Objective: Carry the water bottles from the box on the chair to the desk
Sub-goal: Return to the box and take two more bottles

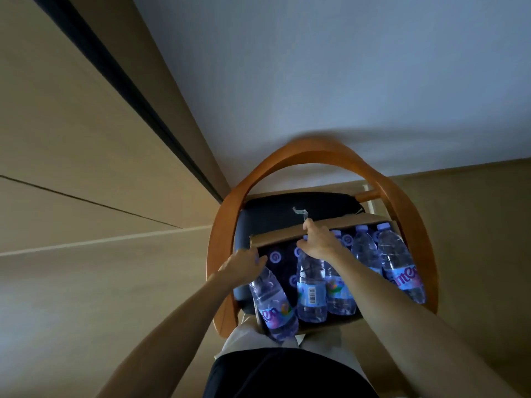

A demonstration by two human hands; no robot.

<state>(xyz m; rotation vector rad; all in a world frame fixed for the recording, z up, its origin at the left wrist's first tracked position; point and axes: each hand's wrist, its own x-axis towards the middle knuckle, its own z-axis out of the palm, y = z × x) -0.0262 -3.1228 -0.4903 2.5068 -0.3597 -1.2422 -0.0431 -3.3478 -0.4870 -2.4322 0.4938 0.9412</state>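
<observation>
Gripping the neck of a tilted water bottle (273, 304) at the near-left corner of the cardboard box (275, 235), the left hand (244, 264) has its fingers curled round it. The right hand (317, 239) closes on the cap end of an upright bottle (311, 288) mid-box. More bottles (399, 262) stand along the right wall. The box rests on the chair (313, 152) seat, inside the curved wooden armrest.
</observation>
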